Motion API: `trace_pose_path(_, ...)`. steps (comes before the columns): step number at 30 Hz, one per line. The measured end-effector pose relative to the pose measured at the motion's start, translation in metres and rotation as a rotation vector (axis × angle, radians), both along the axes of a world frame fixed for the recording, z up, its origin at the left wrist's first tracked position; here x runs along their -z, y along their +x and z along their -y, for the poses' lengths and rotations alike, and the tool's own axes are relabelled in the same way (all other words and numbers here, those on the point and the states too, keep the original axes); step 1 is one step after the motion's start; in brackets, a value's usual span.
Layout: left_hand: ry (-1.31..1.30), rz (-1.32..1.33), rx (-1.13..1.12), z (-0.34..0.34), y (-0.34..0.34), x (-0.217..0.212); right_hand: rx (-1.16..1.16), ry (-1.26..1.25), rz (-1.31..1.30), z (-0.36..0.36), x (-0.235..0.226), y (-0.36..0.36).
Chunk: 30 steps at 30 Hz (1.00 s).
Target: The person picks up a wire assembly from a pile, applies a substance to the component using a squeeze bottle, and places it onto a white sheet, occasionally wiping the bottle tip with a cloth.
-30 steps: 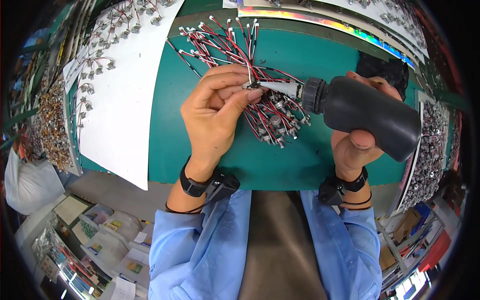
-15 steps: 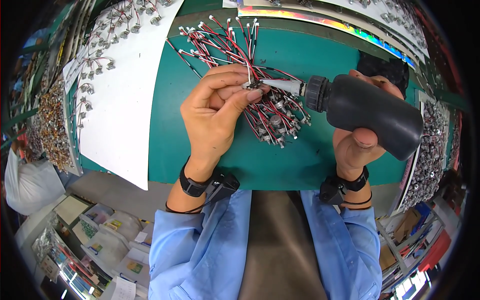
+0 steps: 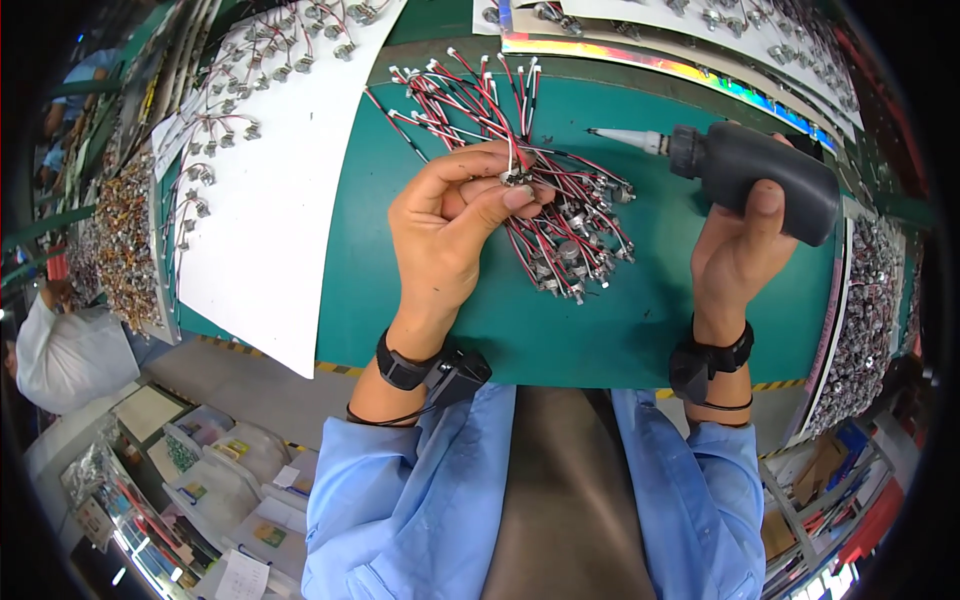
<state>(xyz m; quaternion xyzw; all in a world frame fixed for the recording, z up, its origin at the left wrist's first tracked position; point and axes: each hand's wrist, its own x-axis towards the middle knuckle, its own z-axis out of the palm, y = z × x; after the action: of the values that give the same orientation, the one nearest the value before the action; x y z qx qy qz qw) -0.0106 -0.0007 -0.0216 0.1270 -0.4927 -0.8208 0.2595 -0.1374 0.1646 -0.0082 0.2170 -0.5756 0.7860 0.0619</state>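
Between the thumb and fingers of my left hand (image 3: 440, 230) is a small wired electronic part (image 3: 516, 179), with red and white leads running up from it. My right hand (image 3: 735, 260) grips a black squeeze bottle (image 3: 770, 182), tilted slightly, its pale pointed nozzle (image 3: 630, 139) facing left. The dark nozzle tip is apart from the part, up and to its right. Behind and beside my left hand lies a bundle of red, white and black wires (image 3: 445, 105) with white plugs at the far end. Round metal components (image 3: 570, 250) are at the bundle's near end.
The bundle rests on a green work mat (image 3: 420, 330). To the left, a white sheet (image 3: 255, 270) carries wired parts. Crowded trays of components (image 3: 850, 330) flank the right side, with another tray (image 3: 130, 260) far left. A shiny-edged board (image 3: 680, 70) runs along the back.
My right hand has drawn the bottle up and right, taking its nozzle off the wired part. My left hand still holds that part. The whole view has shifted a little.
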Motion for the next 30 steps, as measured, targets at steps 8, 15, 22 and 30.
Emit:
trace_pose_path(8, 0.164, 0.008, 0.056, 0.006, 0.005, -0.004, 0.031, -0.164, 0.108, 0.001, -0.001, -0.004)
trace_pose_path(15, -0.086, -0.051, -0.064, 0.021, 0.034, -0.036, 0.017, -0.239, 0.204, -0.019, 0.007, -0.019)
trace_pose_path(22, -0.607, 0.419, -0.809, 0.119, 0.122, -0.084, 0.055, -0.271, 0.247, -0.018, -0.003, -0.022)
trace_pose_path(30, -1.064, 1.205, -0.867, 0.276, 0.150, -0.001, 0.038, -0.199, 0.233, -0.007, -0.004, -0.018)
